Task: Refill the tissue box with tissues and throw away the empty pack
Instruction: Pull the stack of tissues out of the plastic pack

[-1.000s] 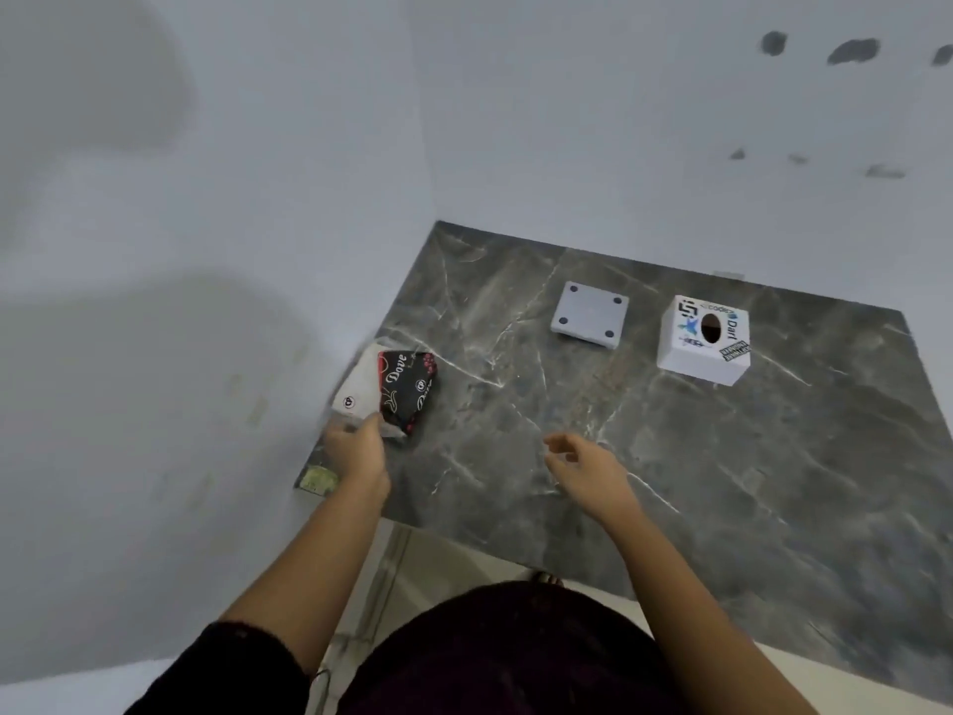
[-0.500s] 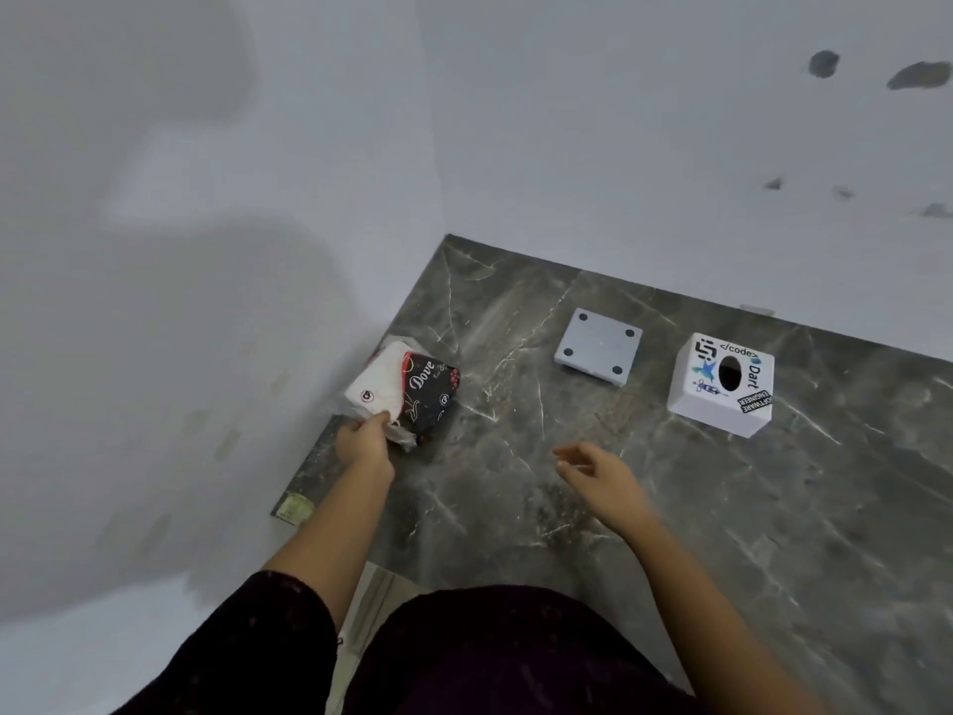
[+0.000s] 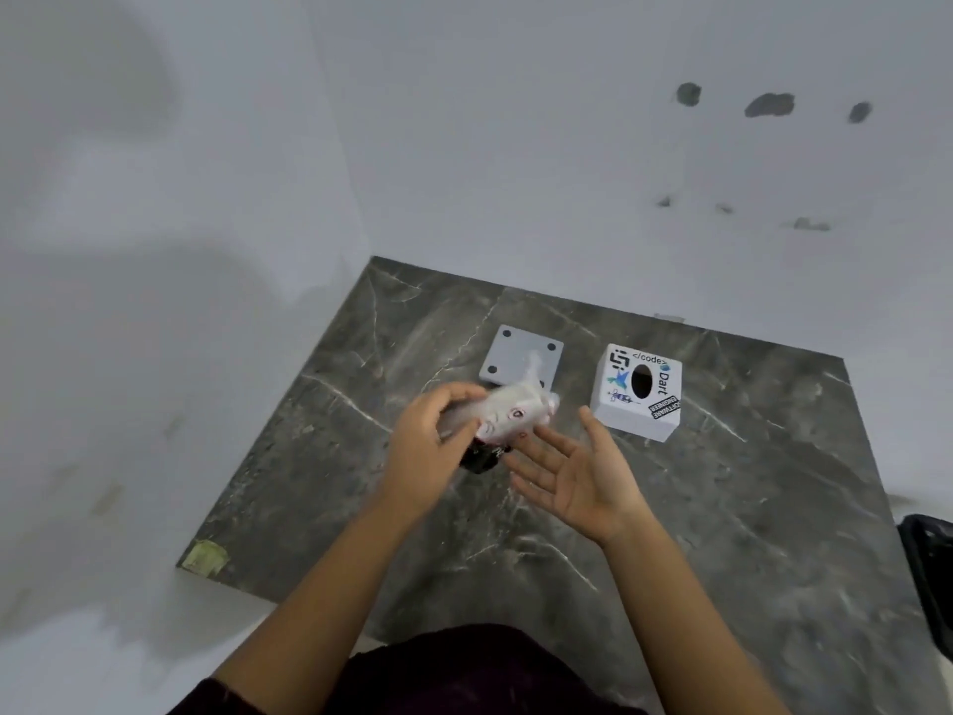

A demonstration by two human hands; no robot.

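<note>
So on the left, the left hand [image 3: 428, 441] has its fingers wrapped round the tissue pack [image 3: 503, 412], holding it up off the grey marble counter [image 3: 722, 534], roughly in the middle and in front of the person. The pack's pretty blurred, but its long axis looks like it runs left to right and a bit away from the person, with the free end poking toward the right. Right next to it the right hand [image 3: 582, 482] is spread open, palm up, holding nothing, fingertips touching or just short of the pack's underside, can't really tell which. I'd guess that hand is about to grab the free end so the pack can be opened. Behind the pack there's a flat grey lid [image 3: 508, 356] with four dark dots, lying on the counter by itself. Further right sits the white tissue box [image 3: 637, 392], stickers on top, oval slot looks dark, can't see what's inside. It's closer to the right hand. Far right edge, something black [image 3: 928, 575], maybe a bin.
</note>
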